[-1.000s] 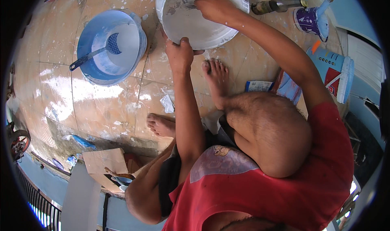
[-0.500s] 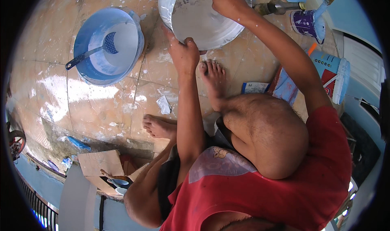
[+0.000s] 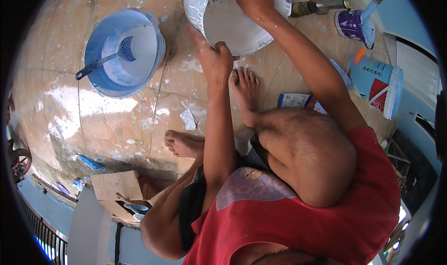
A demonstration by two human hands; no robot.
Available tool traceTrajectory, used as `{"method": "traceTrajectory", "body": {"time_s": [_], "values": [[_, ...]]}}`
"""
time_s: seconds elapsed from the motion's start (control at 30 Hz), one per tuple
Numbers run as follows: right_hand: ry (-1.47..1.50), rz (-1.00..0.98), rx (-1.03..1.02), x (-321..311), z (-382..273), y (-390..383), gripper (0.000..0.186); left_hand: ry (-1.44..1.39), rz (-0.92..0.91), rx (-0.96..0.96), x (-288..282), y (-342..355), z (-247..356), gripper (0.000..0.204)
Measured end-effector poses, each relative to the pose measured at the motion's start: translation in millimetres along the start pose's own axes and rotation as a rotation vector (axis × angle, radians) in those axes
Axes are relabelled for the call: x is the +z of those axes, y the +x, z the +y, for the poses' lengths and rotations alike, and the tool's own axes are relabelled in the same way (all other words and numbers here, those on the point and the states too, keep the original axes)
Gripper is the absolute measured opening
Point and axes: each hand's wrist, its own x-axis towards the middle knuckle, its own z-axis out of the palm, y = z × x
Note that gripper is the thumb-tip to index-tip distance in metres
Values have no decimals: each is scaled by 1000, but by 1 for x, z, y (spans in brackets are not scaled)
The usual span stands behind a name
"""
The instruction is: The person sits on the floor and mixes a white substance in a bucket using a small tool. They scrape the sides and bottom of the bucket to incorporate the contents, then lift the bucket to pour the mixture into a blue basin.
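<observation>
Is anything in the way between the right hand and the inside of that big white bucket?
Nothing visible is. The right hand is already over the white bucket's open mouth. The left hand is at the near edge, and the bottle is outside, to the right.

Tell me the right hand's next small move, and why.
I'd probably draw the right hand a short way across the inside of the white bucket, with the left hand steadying its edge. Greyish coating shows inside, the right hand is over the bucket's mouth, and the left is at its near edge. Whether the right holds a tool isn't clear.
</observation>
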Motion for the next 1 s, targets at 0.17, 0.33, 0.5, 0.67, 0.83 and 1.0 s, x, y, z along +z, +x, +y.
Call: {"method": "traceTrajectory", "body": {"time_s": [0.17,0.33,0.5,0.67,0.83,1.0], "values": [[-23,-436,180,-9,-35,-10,27,-282,-34,-164,-3,1,-7,94],[-326,-276,-177,-38,-11,21,24,-16,35,40,9,-3,-8,95],[-205,-407,-123,-51,-52,-3,22,-129,33,-89,-9,-7,13,95],[-155,-467,21,-63,-32,-24,22,-13,127,96,13,-8,-16,96],[-42,-334,158,-42,-24,-12,20,-135,4,-98,-6,-16,13,95],[9,-555,195,-43,-36,-42,23,-163,37,-56,3,-9,-6,94]]}}
